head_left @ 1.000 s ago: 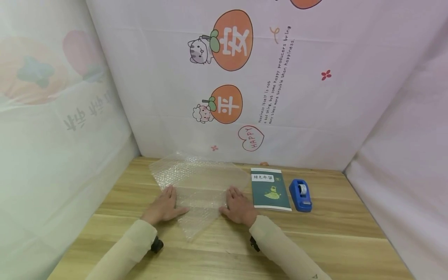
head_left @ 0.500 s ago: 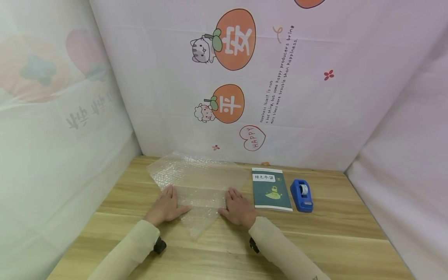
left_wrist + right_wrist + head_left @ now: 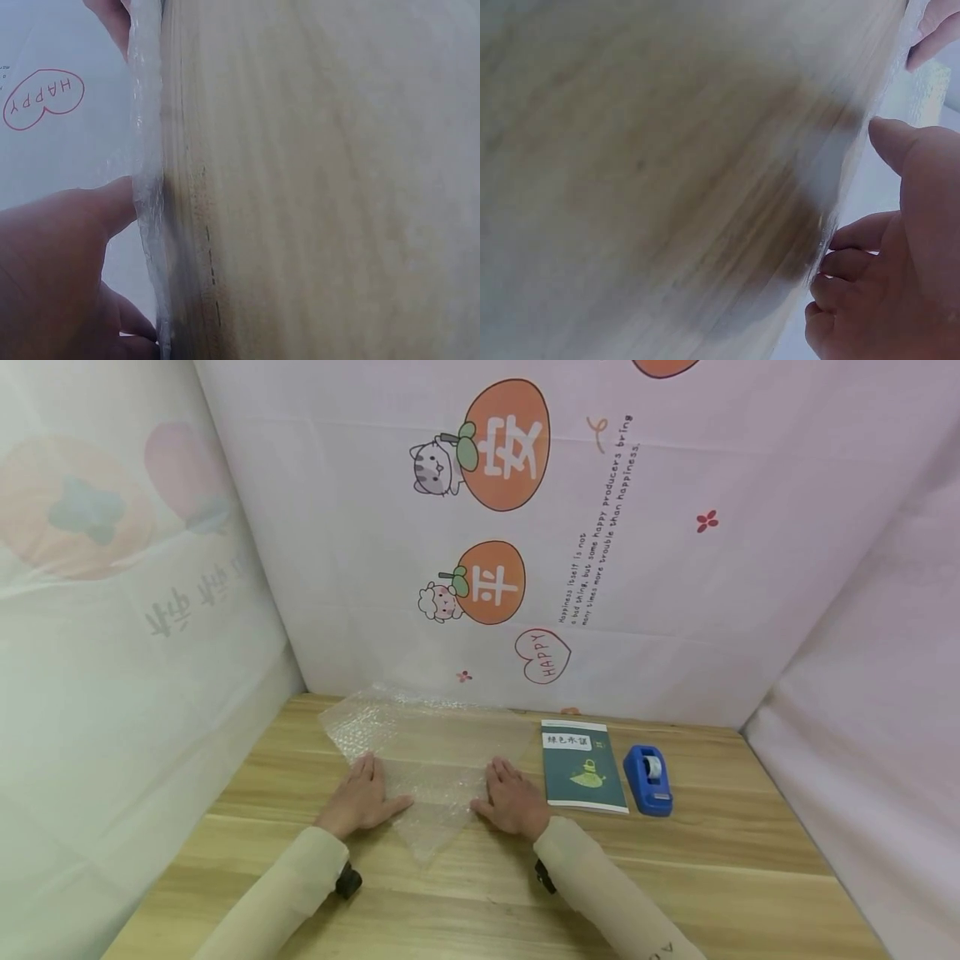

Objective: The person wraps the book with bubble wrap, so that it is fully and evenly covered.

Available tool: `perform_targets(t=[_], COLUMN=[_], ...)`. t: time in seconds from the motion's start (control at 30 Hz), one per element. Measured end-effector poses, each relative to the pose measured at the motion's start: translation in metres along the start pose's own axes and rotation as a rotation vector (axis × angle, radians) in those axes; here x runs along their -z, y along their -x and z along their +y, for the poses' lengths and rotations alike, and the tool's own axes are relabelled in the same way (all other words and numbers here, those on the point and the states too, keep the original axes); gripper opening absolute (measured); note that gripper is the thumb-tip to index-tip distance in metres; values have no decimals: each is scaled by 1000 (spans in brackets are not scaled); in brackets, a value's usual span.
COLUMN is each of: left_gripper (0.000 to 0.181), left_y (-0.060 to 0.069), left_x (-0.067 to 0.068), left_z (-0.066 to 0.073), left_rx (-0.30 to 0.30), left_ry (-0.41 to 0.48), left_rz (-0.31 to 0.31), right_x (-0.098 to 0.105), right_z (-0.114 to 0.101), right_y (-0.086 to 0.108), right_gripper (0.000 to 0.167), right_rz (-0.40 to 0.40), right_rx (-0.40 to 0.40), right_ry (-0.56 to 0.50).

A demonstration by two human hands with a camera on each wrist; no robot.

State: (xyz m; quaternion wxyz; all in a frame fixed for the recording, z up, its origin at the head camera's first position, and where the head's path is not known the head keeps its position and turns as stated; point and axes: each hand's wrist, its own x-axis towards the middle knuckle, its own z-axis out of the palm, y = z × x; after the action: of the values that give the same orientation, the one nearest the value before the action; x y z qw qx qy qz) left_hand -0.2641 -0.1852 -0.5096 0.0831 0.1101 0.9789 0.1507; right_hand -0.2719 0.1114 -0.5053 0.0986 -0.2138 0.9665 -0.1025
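A clear sheet of bubble wrap (image 3: 438,739) lies on the wooden table, one corner pointing toward the person. On its left edge rests my left hand (image 3: 362,795), palm down with the thumb out to the side. My right hand (image 3: 513,799) presses the right edge in much the same way. In the left wrist view the thumb and fingers of the left hand (image 3: 64,247) touch the rim of the sheet (image 3: 148,142). The right wrist view shows the right hand (image 3: 900,255) with its fingertips on the wrap, bent a little.
To the right of the wrap lies a green booklet (image 3: 577,768) with white bands. Beside it stands a blue tape dispenser (image 3: 649,783) holding a roll of tape. Printed white cloth (image 3: 660,635) walls the wooden table (image 3: 450,918) at the back and both sides.
Both hands stay on the bubble wrap. The left hand and the wrap's near corner have shifted slightly right in view; the camera has moved a little too.
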Motion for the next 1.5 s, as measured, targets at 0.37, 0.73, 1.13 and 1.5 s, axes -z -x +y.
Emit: perform_targets(t=[0.37, 0.73, 1.13, 1.5], left_gripper=[100, 94, 94, 90], left_y=[2, -2, -15, -36], left_x=[7, 19, 30, 37], left_z=[1, 14, 49, 99], left_rx=[-22, -91, -217, -277], left_ry=[-3, 5, 7, 150], left_rz=[-7, 13, 7, -84], right_x=[0, 8, 36, 61], right_z=[3, 10, 28, 61], right_y=[-2, 11, 27, 46], right_gripper=[81, 80, 83, 87], right_rz=[-3, 81, 86, 64], right_rx=[11, 84, 36, -64], right_ry=[-3, -46, -44, -129])
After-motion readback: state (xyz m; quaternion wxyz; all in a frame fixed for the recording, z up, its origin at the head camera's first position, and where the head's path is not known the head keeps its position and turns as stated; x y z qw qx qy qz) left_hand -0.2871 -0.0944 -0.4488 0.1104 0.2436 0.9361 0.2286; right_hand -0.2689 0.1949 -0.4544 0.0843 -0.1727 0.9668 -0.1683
